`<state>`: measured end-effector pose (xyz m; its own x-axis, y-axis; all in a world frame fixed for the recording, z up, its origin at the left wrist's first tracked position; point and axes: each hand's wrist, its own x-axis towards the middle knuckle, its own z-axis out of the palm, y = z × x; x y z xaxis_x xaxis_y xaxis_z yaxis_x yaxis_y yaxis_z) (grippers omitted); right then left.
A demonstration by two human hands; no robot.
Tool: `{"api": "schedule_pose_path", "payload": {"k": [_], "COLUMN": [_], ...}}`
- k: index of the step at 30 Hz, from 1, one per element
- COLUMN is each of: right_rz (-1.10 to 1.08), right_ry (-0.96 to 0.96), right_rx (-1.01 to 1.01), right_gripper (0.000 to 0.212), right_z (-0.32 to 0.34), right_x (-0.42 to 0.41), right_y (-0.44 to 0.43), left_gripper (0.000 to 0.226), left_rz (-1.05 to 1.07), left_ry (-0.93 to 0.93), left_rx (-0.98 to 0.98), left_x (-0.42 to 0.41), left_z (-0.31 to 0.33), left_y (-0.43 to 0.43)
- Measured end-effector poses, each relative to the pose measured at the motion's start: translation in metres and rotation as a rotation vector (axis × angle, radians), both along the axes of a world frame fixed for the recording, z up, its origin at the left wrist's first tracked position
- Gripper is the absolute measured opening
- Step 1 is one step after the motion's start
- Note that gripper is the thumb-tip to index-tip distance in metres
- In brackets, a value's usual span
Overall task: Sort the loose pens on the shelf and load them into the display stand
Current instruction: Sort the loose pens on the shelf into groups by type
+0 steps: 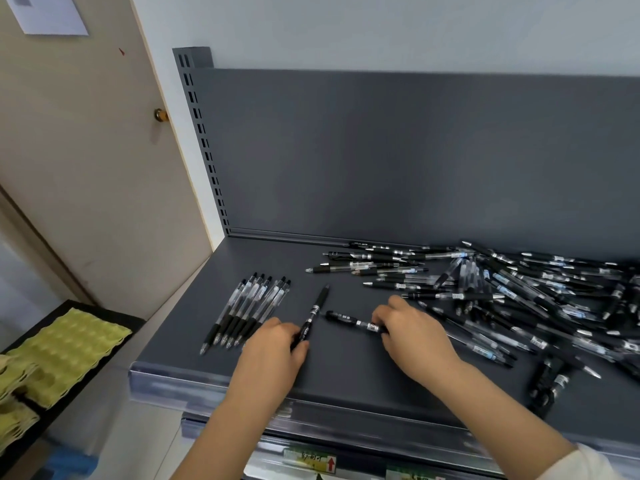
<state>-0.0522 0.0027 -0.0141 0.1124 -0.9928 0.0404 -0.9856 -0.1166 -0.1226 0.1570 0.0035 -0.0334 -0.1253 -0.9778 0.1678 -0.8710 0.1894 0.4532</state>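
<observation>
**Sorting under way.** A dark grey shelf [346,372] is seen across the centre and lower right of the frame, backed by a panel [398,150] of the same colour. Its right side is covered by a tangled heap of loose pens [526,299], with black and clear barrels mixed and crossing one another. At centre left, a sorted row of clear-barrelled pens [247,311] is laid side by side, tips toward the lower edge. No display stand is shown anywhere in the frame.

Below centre, the left hand [273,353] is curled round the lower end of a black pen [316,311], which is angled toward the top of the frame just right of the row. The right hand [414,337] is closed in a pinch on one end of a second black pen [348,319], which lies almost level on the bare shelf between the hands.

Sorting is judged to be the step in hand, with loading not yet begun. It would be done well if both black pens were set down parallel, tips the same way, as a fresh group kept apart from the clear row.
</observation>
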Motion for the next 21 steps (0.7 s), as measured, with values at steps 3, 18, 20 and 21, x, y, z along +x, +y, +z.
{"api": "schedule_pose_path", "payload": {"k": [3,18,20,21], "right_rz": [0.132,0.450,0.487,0.483], "right_ry": [0.064,0.139,0.128,0.116], "right_rx": [0.020,0.001,0.042,0.058], "right_gripper": [0.032,0.064,0.050,0.043], "right_z": [0.002,0.000,-0.001,-0.001], "right_x": [-0.005,0.011,0.014,0.015], "right_y": [-0.006,-0.030,-0.034,-0.037], "left_gripper": [0.021,0.025,0.028,0.031], "left_rz": [0.014,-0.180,-0.162,-0.140], "left_ry": [0.053,0.050,0.063,0.079], "left_rx": [0.017,0.045,0.032,0.020], "left_x": [0.007,-0.004,-0.001,0.000], "left_z": [0.000,-0.005,-0.006,-0.006], "left_y": [-0.002,0.008,0.006,0.005]}}
